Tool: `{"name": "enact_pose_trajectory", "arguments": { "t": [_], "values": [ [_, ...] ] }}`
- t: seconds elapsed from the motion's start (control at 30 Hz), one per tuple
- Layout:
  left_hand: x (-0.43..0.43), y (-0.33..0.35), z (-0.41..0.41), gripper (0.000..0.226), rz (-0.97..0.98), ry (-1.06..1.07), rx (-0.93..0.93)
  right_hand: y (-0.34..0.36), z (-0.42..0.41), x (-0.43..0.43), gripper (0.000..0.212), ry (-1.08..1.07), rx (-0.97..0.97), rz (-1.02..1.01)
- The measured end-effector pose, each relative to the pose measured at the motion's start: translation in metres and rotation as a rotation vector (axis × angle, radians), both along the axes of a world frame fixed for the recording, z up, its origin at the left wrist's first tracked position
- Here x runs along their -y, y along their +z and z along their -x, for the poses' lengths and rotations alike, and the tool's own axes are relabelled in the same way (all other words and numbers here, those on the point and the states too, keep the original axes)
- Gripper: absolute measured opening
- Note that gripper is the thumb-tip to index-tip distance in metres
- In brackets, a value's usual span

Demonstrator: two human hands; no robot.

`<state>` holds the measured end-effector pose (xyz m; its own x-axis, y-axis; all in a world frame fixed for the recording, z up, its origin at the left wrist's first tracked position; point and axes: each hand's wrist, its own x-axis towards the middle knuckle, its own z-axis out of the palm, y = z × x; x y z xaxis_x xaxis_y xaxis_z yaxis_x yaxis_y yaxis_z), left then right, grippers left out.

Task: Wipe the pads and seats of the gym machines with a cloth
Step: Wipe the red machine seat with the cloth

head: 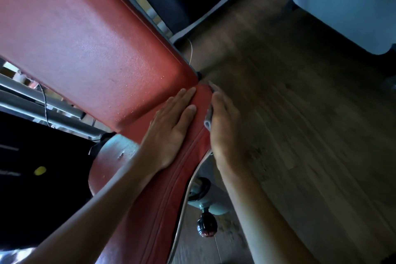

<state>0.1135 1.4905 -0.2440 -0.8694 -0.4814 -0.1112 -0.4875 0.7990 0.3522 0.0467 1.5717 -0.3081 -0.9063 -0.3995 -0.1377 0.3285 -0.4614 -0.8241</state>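
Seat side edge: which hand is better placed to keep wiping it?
Right. The right hand presses the grey cloth against the red seat's side edge, while the left hand lies flat and empty on top, likely bracing.

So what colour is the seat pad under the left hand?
Red, with stitched piping, seat pad in the head view.

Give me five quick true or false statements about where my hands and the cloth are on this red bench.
1. The left hand lies flat and open on the red seat pad. True.
2. The right hand presses a grey cloth against the seat's side edge. True.
3. The cloth is spread over the large red back pad. False: it is at the seat's edge, under the right hand.
4. The floor is blue carpet. False: brown wood planks.
5. The black knob sits below the seat. True.
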Motion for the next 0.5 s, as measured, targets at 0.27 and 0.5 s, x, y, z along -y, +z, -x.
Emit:
{"name": "enact_pose_trajectory", "arguments": {
  "t": [0.27,0.5],
  "values": [
    [0.007,-0.005,0.0,0.065,0.028,-0.039,0.01,-0.002,-0.045,-0.011,0.052,-0.063,-0.1,-0.069],
    [0.01,-0.01,0.005,0.055,0.069,-0.071,0.016,0.012,-0.019,-0.01,0.038,-0.053,-0.091,-0.196]
  ]
}}
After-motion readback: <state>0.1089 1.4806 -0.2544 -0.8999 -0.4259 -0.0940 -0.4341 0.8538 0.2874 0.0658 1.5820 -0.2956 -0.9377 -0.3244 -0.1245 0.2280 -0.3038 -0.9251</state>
